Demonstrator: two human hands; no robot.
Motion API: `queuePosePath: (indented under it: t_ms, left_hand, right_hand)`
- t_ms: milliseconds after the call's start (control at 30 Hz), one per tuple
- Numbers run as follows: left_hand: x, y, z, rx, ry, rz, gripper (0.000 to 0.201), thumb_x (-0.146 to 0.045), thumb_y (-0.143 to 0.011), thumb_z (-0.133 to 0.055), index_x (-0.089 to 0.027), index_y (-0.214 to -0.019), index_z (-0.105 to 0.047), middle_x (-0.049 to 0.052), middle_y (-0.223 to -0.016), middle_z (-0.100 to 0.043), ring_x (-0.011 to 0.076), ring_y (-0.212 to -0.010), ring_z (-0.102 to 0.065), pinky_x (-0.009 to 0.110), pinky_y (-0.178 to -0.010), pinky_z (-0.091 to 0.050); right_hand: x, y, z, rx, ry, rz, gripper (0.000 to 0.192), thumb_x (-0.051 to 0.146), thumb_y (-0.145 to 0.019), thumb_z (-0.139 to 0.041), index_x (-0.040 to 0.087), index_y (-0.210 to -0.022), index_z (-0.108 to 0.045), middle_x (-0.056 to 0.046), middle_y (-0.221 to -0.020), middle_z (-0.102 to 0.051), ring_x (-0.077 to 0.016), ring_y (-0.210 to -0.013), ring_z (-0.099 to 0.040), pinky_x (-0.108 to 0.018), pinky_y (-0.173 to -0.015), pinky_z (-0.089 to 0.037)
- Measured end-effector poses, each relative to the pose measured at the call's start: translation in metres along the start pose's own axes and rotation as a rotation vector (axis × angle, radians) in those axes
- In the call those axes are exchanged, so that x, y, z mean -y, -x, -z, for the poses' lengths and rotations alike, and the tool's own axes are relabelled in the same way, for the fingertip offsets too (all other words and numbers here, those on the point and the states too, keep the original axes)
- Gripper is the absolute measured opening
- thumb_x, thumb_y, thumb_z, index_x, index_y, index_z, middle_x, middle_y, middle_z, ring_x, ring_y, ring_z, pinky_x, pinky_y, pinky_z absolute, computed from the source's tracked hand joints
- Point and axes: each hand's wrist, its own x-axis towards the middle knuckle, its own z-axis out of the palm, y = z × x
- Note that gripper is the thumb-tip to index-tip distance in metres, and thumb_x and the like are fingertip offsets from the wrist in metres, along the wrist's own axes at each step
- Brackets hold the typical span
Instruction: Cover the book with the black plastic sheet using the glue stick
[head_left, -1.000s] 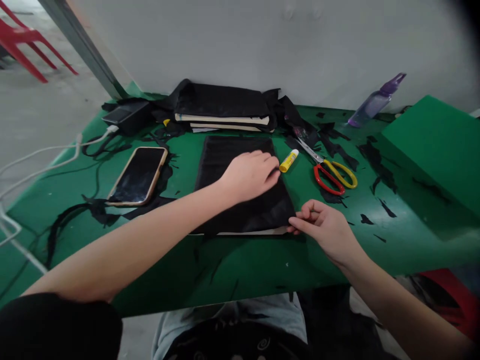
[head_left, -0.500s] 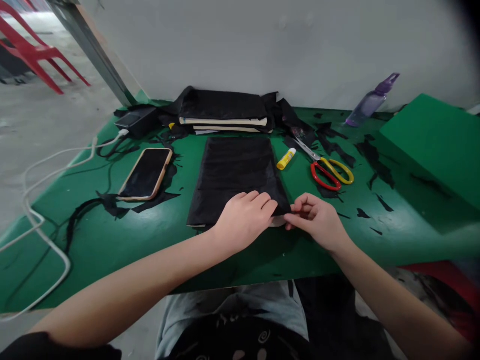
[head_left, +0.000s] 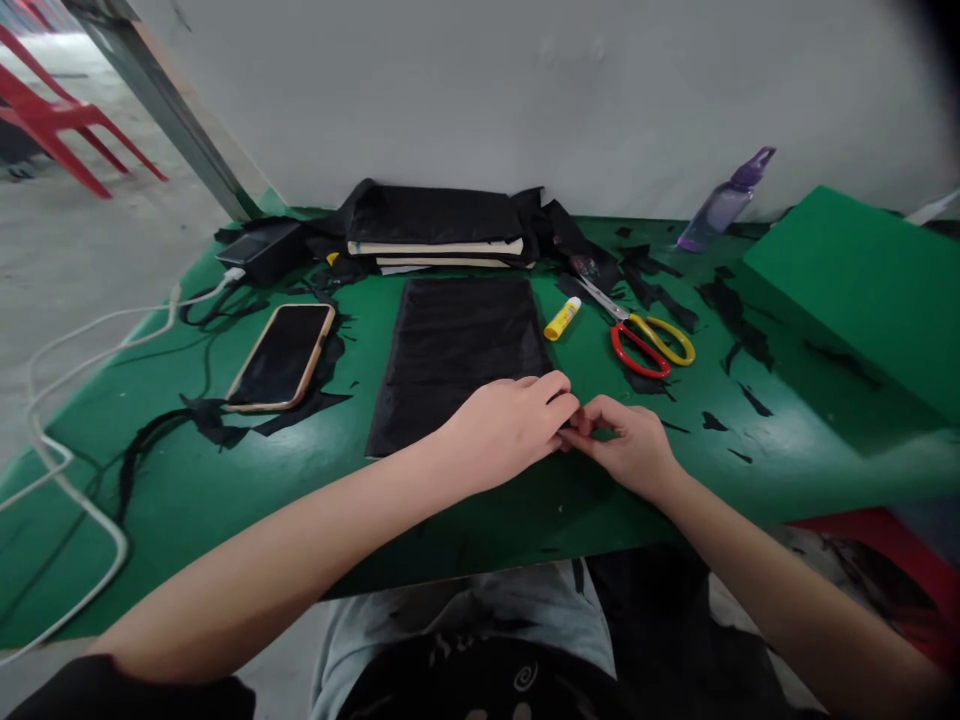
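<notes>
Pinching together, both hands [head_left: 510, 425] [head_left: 630, 445] met at the cloth's [head_left: 457, 350] near right corner, mid-frame; bare green table [head_left: 225, 480] lay open at lower left.

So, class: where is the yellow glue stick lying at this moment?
In the head view, the yellow glue stick lies on the green table, right of centre, between the black cloth-covered board and the red-and-yellow scissors, beyond both hands.

From my seat, the cloth-covered board [head_left: 461, 350] lies at centre on the table [head_left: 225, 480], with the phone [head_left: 281, 355] at nine o'clock and the glue stick [head_left: 562, 319] and scissors [head_left: 645, 338] at two. At twelve sits what looks like a stack of boards [head_left: 439, 235]; both hands [head_left: 510, 425] [head_left: 626, 445] meet at the board's five o'clock corner.
</notes>
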Motion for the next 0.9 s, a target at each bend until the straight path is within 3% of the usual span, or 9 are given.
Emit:
queuePosePath:
  t_ms: [233, 467, 633, 900]
  left_hand:
    - [0.005, -0.005, 0.004, 0.024, -0.030, 0.013, 0.010, -0.026, -0.088, -0.053, -0.017, -0.092, -0.056, 0.001, -0.088, -0.059, 0.0146, -0.077, -0.060, 0.026, -0.061, -0.042]
    - [0.002, -0.004, 0.005, -0.088, -0.043, 0.097, 0.005, -0.023, -0.084, -0.056, -0.018, -0.086, -0.057, 0.000, -0.077, -0.059, 0.0158, -0.072, -0.059, 0.028, -0.058, -0.039]
    - [0.003, -0.005, 0.003, -0.155, -0.091, 0.084, 0.010, -0.023, -0.085, -0.054, -0.018, -0.077, -0.057, 0.000, -0.071, -0.059, 0.0148, -0.063, -0.056, 0.029, -0.055, -0.036]
    - [0.004, -0.005, 0.000, -0.252, -0.128, 0.066, 0.017, -0.021, -0.086, -0.049, -0.019, -0.072, -0.058, -0.001, -0.067, -0.059, 0.0134, -0.057, -0.053, 0.030, -0.055, -0.035]
  right_hand:
    - [-0.003, 0.000, 0.000, -0.003, -0.115, -0.070, 0.024, 0.037, -0.074, -0.068, 0.025, -0.067, -0.049, 0.003, -0.067, -0.066, -0.0162, -0.059, -0.066, -0.028, -0.058, -0.050]
    - [0.000, -0.005, 0.000, 0.026, -0.065, -0.043, 0.019, 0.035, -0.081, -0.060, 0.025, -0.070, -0.048, 0.003, -0.062, -0.065, -0.0144, -0.058, -0.065, -0.026, -0.058, -0.050]
    - [0.005, -0.009, 0.001, -0.041, -0.018, 0.022, 0.015, 0.032, -0.080, -0.061, 0.024, -0.072, -0.051, 0.003, -0.066, -0.064, -0.0126, -0.059, -0.062, -0.024, -0.058, -0.048]
    - [0.005, -0.014, 0.003, 0.006, -0.206, -0.107, 0.017, 0.033, -0.078, -0.064, 0.024, -0.073, -0.050, 0.004, -0.063, -0.061, -0.0144, -0.058, -0.063, -0.027, -0.059, -0.048]
